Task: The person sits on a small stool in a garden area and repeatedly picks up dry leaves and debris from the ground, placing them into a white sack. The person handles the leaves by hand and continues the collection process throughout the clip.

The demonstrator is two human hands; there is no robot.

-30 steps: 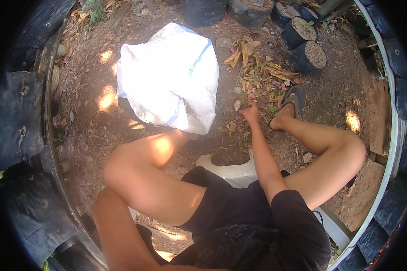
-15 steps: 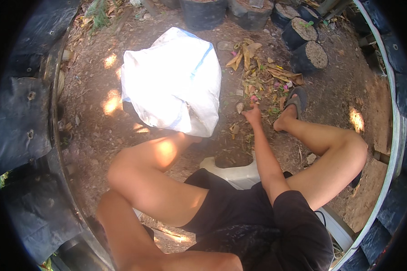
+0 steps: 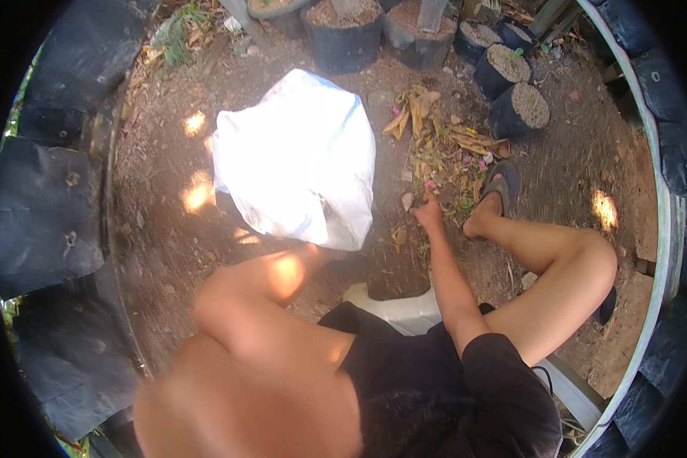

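My right hand [image 3: 428, 213] reaches down to the dirt between my legs, at the near end of a strip of leaf litter [image 3: 435, 153]. Its fingers look curled together; whatever they hold, if anything, is too small to make out. A pink petal [image 3: 430, 185] shows right at the fingertips, and a pale stone [image 3: 408, 201] lies just left of them. My left arm [image 3: 244, 404] is a large blur over my left thigh, its hand out of sight. To the left of the litter stands a bulging white woven sack [image 3: 294, 156] with a blue stripe, overexposed by sunlight.
Black planting bags of soil [image 3: 343, 38] line the far edge, with more soil-filled bags [image 3: 529, 107] at the far right. Black plastic sheeting [image 3: 46, 214] walls the left side. A pale curved rail [image 3: 656, 153] bounds the right. Beneath me is a whitish plastic seat [image 3: 401, 309].
The whole view has shifted, so the ground sits lower in the picture. My left arm has come up closer, blurred across the left thigh. My right hand stays at the same spot in the litter.
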